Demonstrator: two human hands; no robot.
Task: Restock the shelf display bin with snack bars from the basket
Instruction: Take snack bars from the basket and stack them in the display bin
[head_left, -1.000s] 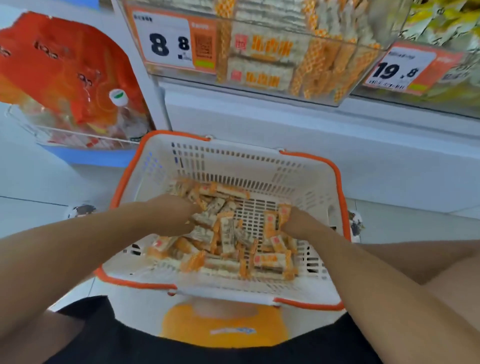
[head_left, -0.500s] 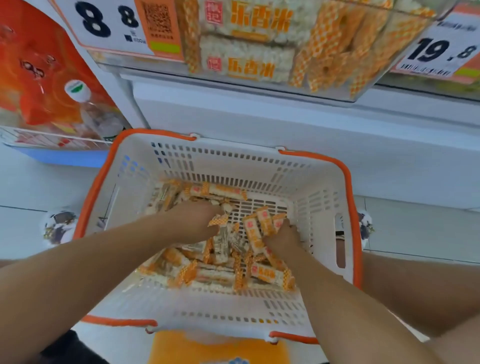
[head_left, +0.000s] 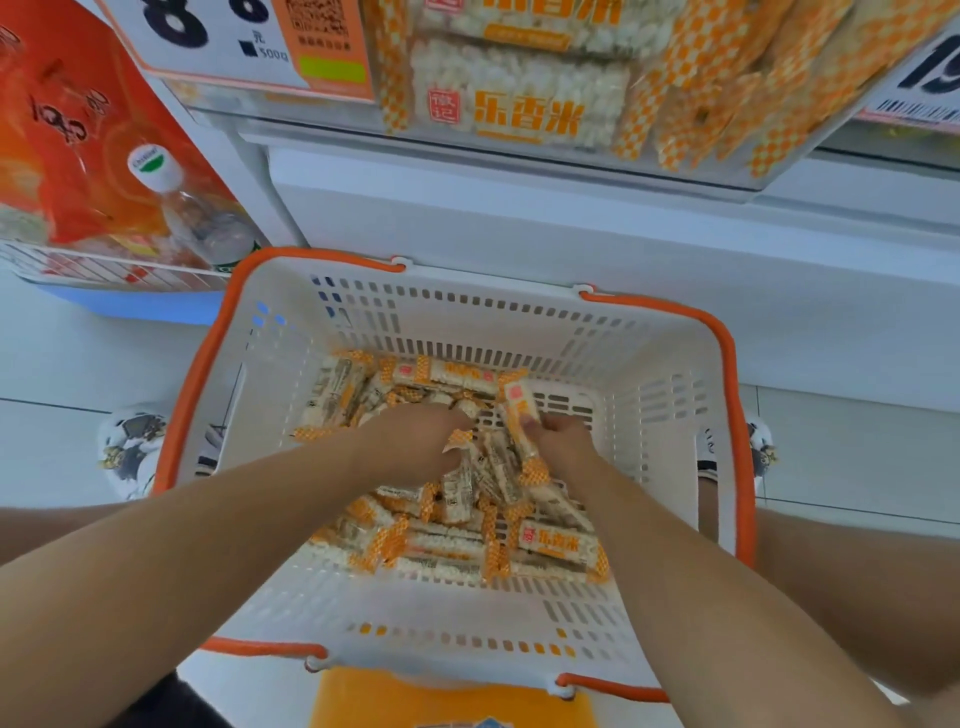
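Your two hands have drawn together over the last second: the left hand (head_left: 415, 441) slid right and deeper into the basket (head_left: 670, 405), while the right hand (head_left: 561, 444) moved in to meet it near the middle of the snack bars (head_left: 452, 540). Your right hand now appears to pinch one upright bar (head_left: 519, 410), though its fingers are partly hidden. The display bin (head_left: 519, 88) looms larger as your head has leaned in.
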